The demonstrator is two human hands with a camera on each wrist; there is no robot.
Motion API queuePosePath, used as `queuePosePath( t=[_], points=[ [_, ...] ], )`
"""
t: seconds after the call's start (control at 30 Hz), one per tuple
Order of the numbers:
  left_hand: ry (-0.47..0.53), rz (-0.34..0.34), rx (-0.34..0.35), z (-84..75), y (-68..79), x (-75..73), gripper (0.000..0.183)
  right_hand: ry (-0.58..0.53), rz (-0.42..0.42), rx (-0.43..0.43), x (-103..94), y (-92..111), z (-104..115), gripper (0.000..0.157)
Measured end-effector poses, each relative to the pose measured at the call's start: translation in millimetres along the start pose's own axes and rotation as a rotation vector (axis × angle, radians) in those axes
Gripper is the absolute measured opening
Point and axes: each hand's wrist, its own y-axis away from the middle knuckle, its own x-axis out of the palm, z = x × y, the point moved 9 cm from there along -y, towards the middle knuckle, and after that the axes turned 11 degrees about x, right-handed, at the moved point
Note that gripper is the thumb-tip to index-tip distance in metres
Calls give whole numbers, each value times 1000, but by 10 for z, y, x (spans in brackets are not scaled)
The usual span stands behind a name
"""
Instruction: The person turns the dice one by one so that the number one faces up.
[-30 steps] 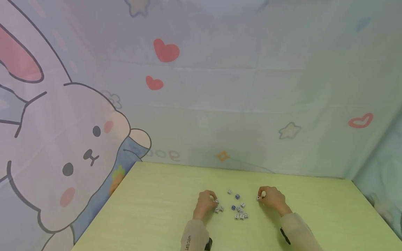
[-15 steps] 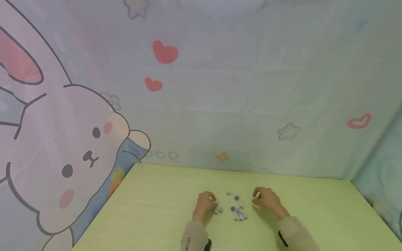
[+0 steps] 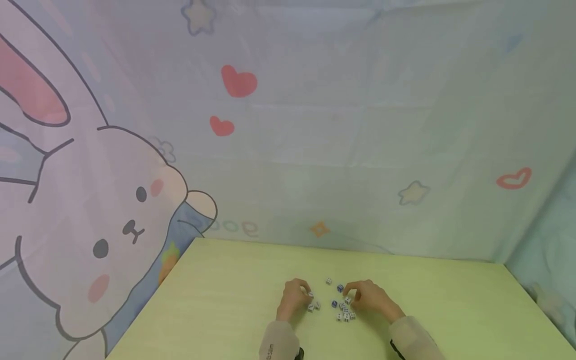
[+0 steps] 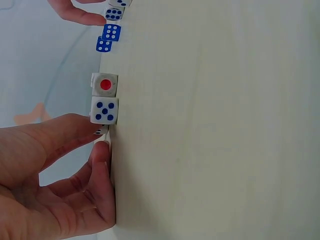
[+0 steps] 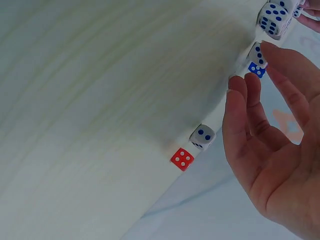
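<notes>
My left hand [image 3: 293, 297] is at the left of the scattered dice, thumb and fingertips around a small white die [image 3: 310, 294]; in the left wrist view that die [image 4: 101, 130] shows only partly between them. Beside it are two more white dice, one with a red pip [image 4: 105, 85] and one with five blue pips [image 4: 104, 111]. My right hand [image 3: 370, 296] hovers at the right side of the cluster, its thumb and fingers spread apart about a white die [image 3: 348, 300]. The right wrist view shows a gap between thumb and fingers, with a three-pip white die [image 5: 258, 54] beyond.
Blue dice [image 3: 340, 288] and several white dice [image 3: 346, 317] lie between the hands. A white die [image 5: 202, 137] and a red die [image 5: 182, 159] appear beside my right hand in its wrist view. A printed curtain [image 3: 337, 150] hangs behind the pale table [image 3: 234, 280].
My right hand has moved left and nearer, from a spot at the right to the edge of the dice cluster. My left hand stays around its die. The head view tilts slightly up.
</notes>
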Motion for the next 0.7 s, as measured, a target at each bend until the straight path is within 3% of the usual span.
queuePosePath(
  t=[0.5,0.7],
  points=[
    [2,-6,16,-9,0,3,10,69,-81,46,29,-32,3,14],
    [12,-2,-2,-5,3,-2,11,107,-122,87,13,-38,23,16]
  ],
)
